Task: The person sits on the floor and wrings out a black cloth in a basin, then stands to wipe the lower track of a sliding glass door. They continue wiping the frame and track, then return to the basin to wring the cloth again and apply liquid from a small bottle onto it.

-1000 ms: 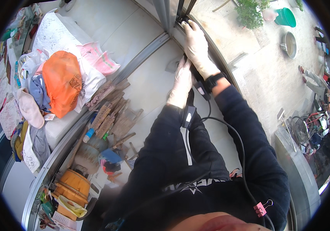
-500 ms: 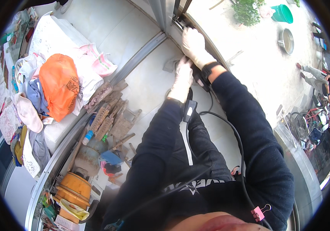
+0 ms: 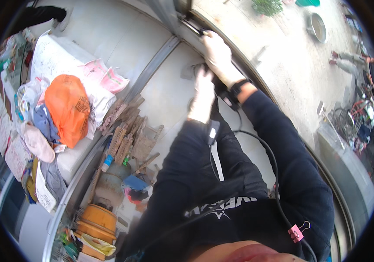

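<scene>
My right hand (image 3: 218,56), in a pale glove, reaches to the bottom track of the window frame (image 3: 240,61). Its fingers are closed round a small dark thing (image 3: 202,32) that shows only at the fingertips, and I cannot make out its kind. My left hand (image 3: 202,97), gloved too, is just below and left of the right one. Its fingertips are blurred beside a crumpled grey piece (image 3: 187,71), perhaps cloth, on the light tiles. Whether the left hand grips anything is hidden.
A metal floor rail (image 3: 154,65) meets the frame's corner. To the left are an orange bag (image 3: 68,111) on piled cloths, worn wooden pieces (image 3: 126,135) and an orange drum (image 3: 96,222). Outside lie a metal basin (image 3: 317,27) and a plant (image 3: 267,6). A black cable (image 3: 270,153) crosses my body.
My view has shifted a little, so the scene outside sits higher. My right hand stays at the track, a bit farther left. A person's dark-clad leg now shows at the upper left.
</scene>
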Tool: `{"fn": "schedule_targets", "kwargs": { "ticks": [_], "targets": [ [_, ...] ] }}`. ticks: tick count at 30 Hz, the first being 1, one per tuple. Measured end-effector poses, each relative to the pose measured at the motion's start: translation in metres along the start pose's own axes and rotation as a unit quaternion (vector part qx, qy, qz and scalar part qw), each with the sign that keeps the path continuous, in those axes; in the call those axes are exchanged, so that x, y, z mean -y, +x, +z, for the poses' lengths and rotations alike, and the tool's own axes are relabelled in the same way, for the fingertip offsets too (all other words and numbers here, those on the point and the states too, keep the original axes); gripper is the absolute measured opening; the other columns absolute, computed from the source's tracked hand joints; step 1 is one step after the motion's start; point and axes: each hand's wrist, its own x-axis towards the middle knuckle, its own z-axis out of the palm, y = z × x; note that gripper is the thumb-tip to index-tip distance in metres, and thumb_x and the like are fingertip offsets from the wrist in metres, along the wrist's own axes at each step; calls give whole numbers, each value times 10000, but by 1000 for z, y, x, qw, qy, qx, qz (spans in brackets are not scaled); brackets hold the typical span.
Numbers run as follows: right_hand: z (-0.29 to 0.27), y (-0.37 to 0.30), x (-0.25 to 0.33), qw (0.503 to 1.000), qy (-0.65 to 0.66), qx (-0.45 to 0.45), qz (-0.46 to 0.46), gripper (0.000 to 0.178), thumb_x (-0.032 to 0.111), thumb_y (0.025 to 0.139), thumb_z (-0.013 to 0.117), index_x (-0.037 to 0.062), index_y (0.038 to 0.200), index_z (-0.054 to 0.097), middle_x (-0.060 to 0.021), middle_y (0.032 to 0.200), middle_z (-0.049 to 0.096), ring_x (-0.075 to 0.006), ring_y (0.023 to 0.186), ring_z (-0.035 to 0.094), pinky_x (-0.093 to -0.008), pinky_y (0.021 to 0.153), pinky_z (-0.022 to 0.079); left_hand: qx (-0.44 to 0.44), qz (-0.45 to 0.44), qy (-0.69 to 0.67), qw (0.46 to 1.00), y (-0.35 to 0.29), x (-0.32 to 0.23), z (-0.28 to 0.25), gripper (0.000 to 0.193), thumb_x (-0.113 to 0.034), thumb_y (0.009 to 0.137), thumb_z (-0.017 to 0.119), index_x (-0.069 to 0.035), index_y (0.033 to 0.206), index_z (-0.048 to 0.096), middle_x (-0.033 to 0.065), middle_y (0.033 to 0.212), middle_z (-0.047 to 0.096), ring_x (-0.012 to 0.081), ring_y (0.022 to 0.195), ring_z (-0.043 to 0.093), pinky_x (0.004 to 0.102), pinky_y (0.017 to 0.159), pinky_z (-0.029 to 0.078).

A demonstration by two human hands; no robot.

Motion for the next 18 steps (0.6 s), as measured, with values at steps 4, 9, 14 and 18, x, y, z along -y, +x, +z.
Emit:
{"fn": "schedule_targets", "kwargs": {
  "ticks": [4, 9, 14, 18],
  "targets": [
    [35, 34, 9, 998, -29, 28, 38, 431, 94, 804, 570, -21, 1213, 499, -162, 1161, 569, -331, 1009, 581, -390, 870, 506, 35, 6, -151, 988, 25, -27, -16, 487, -181, 947, 552, -7, 1377, 405, 169, 1236, 543, 260, 1083, 559, 364, 937, 472],
    [20, -6, -25, 997, -34, 69, 8, 459, 49, 863, 451, 10, 1320, 460, -189, 1299, 535, -330, 1092, 580, -379, 942, 476, 75, 271, 189, 941, 12, 12, -10, 437, 0, 742, 564, -42, 1176, 591, 224, 1132, 564, 398, 1057, 548, 393, 923, 483],
    [-38, -103, -66, 990, -69, 119, 0, 483, 28, 884, 421, 14, 1367, 414, -224, 1305, 520, -355, 1134, 555, -388, 964, 463, 86, -87, 0, 992, -38, 86, 42, 422, -85, 869, 581, 18, 1274, 517, 148, 1208, 590, 249, 1100, 548, 319, 979, 413],
    [-83, -199, -97, 976, -145, 155, 43, 494, 55, 867, 459, -32, 1351, 408, -228, 1285, 514, -348, 1104, 559, -390, 910, 492, 166, -161, 104, 967, -98, 131, 58, 447, -161, 919, 592, 10, 1318, 484, 116, 1209, 593, 154, 1067, 546, 256, 905, 431]
  ]
}}
